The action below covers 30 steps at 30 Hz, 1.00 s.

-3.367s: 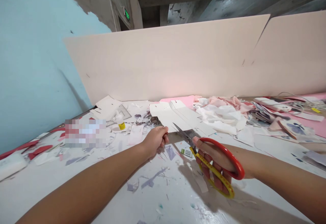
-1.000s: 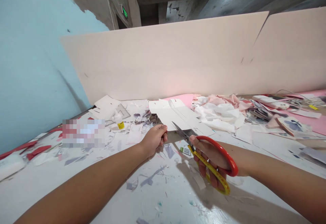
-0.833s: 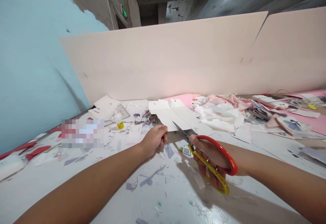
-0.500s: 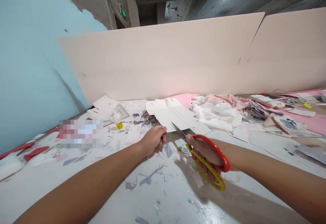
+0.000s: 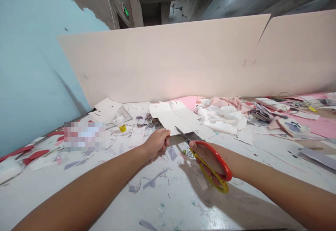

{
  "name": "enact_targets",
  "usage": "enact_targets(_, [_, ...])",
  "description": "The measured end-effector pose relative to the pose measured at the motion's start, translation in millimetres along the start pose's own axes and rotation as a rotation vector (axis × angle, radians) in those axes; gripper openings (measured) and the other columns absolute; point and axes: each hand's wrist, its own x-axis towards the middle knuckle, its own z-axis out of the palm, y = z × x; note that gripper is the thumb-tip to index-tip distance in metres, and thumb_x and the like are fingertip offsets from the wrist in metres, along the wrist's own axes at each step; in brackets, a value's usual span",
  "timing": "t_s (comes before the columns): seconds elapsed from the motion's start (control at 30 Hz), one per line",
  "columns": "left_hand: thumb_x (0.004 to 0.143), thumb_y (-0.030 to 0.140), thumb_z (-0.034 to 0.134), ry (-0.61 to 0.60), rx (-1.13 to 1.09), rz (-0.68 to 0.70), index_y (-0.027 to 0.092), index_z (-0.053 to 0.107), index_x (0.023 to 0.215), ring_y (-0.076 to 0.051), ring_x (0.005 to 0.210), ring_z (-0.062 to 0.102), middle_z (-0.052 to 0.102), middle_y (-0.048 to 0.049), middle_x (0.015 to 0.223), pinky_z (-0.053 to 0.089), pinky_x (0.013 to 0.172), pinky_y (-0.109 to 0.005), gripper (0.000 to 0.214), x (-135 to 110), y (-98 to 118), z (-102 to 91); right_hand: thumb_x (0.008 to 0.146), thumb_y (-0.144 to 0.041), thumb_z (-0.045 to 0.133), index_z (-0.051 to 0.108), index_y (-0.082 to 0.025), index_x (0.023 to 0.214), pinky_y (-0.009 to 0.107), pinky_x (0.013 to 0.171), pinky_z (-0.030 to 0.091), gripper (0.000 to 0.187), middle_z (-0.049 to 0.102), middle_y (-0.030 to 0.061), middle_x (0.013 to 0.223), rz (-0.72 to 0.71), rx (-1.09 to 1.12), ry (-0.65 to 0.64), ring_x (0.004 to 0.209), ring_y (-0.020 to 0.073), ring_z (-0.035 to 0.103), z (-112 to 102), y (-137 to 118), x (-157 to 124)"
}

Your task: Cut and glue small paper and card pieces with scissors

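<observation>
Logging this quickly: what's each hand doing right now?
Left hand: closed, holding the white card.
Right hand: closed, holding the red-and-yellow scissors.

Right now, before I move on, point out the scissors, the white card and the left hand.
scissors (image 5: 222, 159), head view, on the red handle loop.
white card (image 5: 170, 119), head view, on its flat middle panel.
left hand (image 5: 156, 143), head view, on the back of the hand.

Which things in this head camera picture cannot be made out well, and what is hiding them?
In the head view:
- The scissors: the place where the blades join the handles is hidden by the right hand.
- The white card: part of its near edge is hidden by the left hand.
- The pixelated patch: blurred, so what lies there cannot be told.
- The barcode sticker: too small to read.
</observation>
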Motion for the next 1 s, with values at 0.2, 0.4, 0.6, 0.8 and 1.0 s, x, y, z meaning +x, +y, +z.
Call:
enact_targets(0.2, [0.073,0.034,0.047,0.019,0.023,0.005,0.02,0.039,0.06,-0.004,0.027,0.025,0.039,0.0073,0.039,0.017,0.03,-0.018,0.021,0.1,0.8,0.8,0.081,-0.066,0.022,0.036,-0.02,0.066,0.022,0.029,0.03,0.05,0.041,-0.0037,0.034,0.042,-0.087,0.06,0.022,0.0118,0.039,2.6,1.4,1.4])
enact_targets(0.4, [0.073,0.032,0.046,0.024,0.026,0.008,0.02,0.04,0.06,-0.005,0.028,0.026,0.04,0.007,0.039,0.018,0.03,-0.017,0.019,-0.7,1.4,2.0,0.083,-0.061,0.02,0.037,-0.019,0.064,0.021,0.029,0.028,0.049,0.039,-0.0038,0.031,0.016,-0.141,0.099,0.021,0.0101,0.036,4.6,-1.8,-2.7])
enact_targets(0.6, [0.073,0.035,0.046,0.026,0.014,-0.012,0.02,0.04,0.059,-0.005,0.027,0.025,0.037,0.0073,0.037,0.019,0.029,-0.017,0.021,-1.0,0.3,2.8,0.081,-0.065,0.019,0.034,-0.02,0.059,0.021,0.028,0.026,0.052,0.035,-0.0041,0.03,0.012,-0.17,0.11,0.022,0.0106,0.036,5.9,-1.5,-3.2])
enact_targets(0.8, [0.072,0.035,0.049,0.03,-0.002,-0.005,0.019,0.042,0.06,-0.004,0.029,0.027,0.042,0.0061,0.04,0.018,0.03,-0.016,0.022,-0.9,0.0,1.8,0.081,-0.066,0.018,0.035,-0.02,0.058,0.022,0.032,0.029,0.054,0.036,-0.0037,0.032,-0.047,-0.216,0.102,0.024,0.0106,0.038,4.2,-2.1,-6.7])
enact_targets(1.0, [0.075,0.041,0.047,-0.034,-0.056,0.038,0.017,0.045,0.064,-0.004,0.031,0.031,0.047,0.0042,0.045,0.018,0.032,-0.016,0.027,3.1,0.0,-3.3,0.079,-0.066,0.029,0.036,-0.019,0.056,0.021,0.037,0.031,0.052,0.041,-0.0038,0.036,-0.212,-0.178,0.08,0.03,0.0082,0.039,-4.9,0.4,-13.8])
